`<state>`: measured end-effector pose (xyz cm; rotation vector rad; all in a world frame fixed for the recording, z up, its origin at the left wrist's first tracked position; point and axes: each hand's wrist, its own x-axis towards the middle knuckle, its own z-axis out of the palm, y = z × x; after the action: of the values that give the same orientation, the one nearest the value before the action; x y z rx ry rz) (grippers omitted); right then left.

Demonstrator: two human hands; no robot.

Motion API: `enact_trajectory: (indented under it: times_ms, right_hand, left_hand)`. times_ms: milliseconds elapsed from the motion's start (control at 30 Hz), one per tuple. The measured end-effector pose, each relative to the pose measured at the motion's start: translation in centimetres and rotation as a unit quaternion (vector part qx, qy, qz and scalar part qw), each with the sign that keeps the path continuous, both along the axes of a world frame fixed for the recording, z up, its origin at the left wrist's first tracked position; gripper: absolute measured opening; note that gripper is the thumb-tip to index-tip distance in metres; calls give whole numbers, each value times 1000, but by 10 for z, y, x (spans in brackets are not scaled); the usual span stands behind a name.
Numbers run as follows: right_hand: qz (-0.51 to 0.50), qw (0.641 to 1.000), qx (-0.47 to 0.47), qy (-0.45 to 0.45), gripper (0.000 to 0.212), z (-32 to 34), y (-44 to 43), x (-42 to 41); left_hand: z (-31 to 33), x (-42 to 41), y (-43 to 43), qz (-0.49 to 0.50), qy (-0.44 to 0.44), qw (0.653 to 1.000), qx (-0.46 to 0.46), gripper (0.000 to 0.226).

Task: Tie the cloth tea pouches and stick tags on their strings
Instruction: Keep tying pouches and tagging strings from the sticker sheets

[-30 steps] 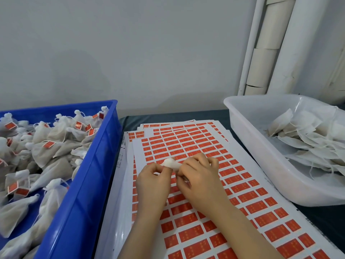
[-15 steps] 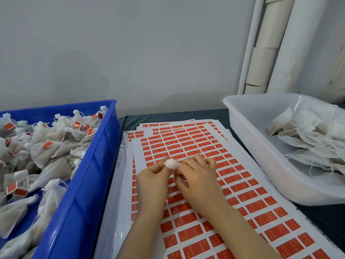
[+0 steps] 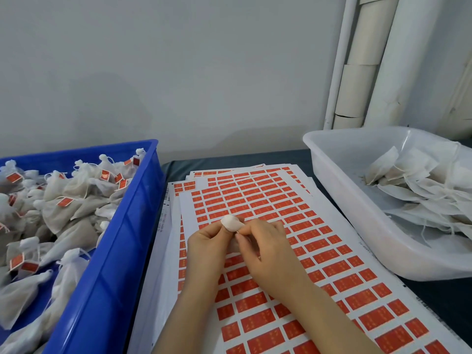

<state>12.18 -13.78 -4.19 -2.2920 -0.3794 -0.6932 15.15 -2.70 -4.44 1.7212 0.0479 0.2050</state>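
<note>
- The left hand (image 3: 208, 245) has curled fingers and pinches a small white pouch (image 3: 230, 222) from the left.
- The right hand (image 3: 268, 251) pinches the same pouch from the right side.
- The pouch is in the middle, held over the sheets of red tags (image 3: 332, 251).
- On the left is a blue bin (image 3: 107, 264) full of tied pouches (image 3: 63, 200) with red tags on them.
- On the right is a white tub (image 3: 357, 213) with flat pouches (image 3: 413, 180) lying in it.

blue bin (image 3: 107, 251) and white tub (image 3: 357, 213) flank the open sticker sheets (image 3: 332, 264).
</note>
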Motion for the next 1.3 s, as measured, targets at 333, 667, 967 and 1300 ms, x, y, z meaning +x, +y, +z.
enact_trajectory:
  times_ms: [333,667,967,1300]
  right_hand:
    - [-34,988,41,-143,12,2,-6,3]
    - [-25,989,147,-2,22,9,-12,-2]
    - [-37,985,167,29,24,9,-15,-1]
    - [-22,988,152,34,19,7,-14,1]
  left_hand:
    - [8,-3,-2,-4,22,999,-47,31]
    - [12,-6,1,-77,19,996,-28,25]
    - [14,-6,4,-153,25,988,1,12]
    - [14,-7,6,-212,27,977,-14,17]
